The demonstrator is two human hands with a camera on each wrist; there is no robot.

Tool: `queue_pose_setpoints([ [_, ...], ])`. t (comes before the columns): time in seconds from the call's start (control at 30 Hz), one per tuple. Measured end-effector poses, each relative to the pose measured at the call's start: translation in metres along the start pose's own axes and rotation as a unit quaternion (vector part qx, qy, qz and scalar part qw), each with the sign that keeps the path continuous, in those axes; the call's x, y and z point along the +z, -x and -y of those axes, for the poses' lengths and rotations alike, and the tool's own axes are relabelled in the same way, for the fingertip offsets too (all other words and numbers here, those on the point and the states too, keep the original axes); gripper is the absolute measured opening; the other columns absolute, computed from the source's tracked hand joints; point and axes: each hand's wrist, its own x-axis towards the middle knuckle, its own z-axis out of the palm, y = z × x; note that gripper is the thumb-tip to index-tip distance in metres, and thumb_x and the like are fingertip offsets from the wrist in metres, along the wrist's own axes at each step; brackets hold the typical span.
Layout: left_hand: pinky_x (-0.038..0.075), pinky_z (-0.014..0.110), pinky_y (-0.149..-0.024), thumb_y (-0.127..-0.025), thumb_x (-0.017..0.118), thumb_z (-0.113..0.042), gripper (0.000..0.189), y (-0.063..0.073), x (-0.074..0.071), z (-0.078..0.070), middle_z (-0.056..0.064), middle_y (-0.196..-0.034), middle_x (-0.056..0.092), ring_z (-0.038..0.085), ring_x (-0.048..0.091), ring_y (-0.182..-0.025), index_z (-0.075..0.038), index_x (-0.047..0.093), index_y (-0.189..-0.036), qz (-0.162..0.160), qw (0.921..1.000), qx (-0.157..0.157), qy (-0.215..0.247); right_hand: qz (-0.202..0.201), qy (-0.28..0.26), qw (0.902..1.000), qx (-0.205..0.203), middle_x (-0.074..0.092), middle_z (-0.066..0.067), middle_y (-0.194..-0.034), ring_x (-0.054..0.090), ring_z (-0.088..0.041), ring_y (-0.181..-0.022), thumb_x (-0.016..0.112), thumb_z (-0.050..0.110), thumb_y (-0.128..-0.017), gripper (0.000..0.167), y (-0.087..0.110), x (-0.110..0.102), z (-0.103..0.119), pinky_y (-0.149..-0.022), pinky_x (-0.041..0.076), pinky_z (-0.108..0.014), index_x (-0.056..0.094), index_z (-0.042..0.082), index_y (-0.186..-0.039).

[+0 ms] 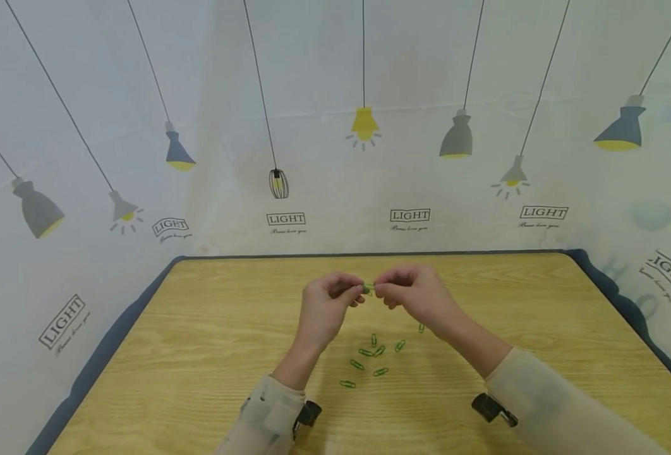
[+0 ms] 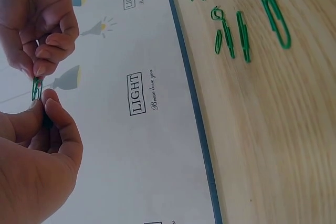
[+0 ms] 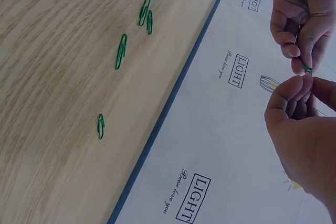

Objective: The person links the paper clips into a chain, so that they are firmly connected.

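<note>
Both hands meet above the far half of the table, fingertip to fingertip. My left hand (image 1: 323, 311) pinches a green paper clip (image 2: 37, 90) between thumb and forefinger. From the other side my right hand (image 1: 425, 298) pinches at the same spot, and green wire shows in the small gap. Fingers cover much of it, so I cannot tell whether it is one clip or two joined. In the right wrist view only a bit of the green clip (image 3: 307, 70) shows. Several loose green paper clips (image 1: 347, 384) lie scattered on the table below and nearer than the hands.
The wood-grain table (image 1: 199, 354) has a dark blue edge. Behind it and at the sides hangs a white cloth (image 1: 324, 76) printed with lamps and words. One loose paper clip (image 1: 422, 328) lies close beside the right wrist. Each sleeve carries a small black camera mount (image 1: 486, 407).
</note>
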Motion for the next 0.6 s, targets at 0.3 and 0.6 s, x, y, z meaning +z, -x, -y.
queue_pose_setpoints([
  [0.3,0.064,0.027,-0.078,-0.099,0.074,-0.006,0.01,0.0002,-0.0005,0.0018,0.019,-0.1,0.08,0.023,0.078,-0.086,0.0,0.078,-0.105,0.003,1.0,0.0,-0.004,0.008,-0.015,0.9993,0.033,0.073,-0.002,-0.093,0.068,-0.018,-0.085,0.07,0.02,-0.101,0.025,-0.001,-0.0016,-0.0008,-0.081,0.059,-0.031,0.076,0.001,-0.115],
  [0.6,0.063,0.026,-0.078,-0.098,0.075,-0.004,0.006,0.0016,-0.0006,-0.0011,0.017,-0.099,0.08,0.022,0.078,-0.085,-0.002,0.079,-0.102,0.002,0.9999,0.012,-0.006,0.047,-0.084,0.994,0.052,0.071,-0.005,-0.1,0.067,-0.017,-0.088,0.067,0.015,-0.103,0.029,-0.0016,-0.0055,0.0001,-0.086,0.062,-0.033,0.071,-0.008,-0.12],
])
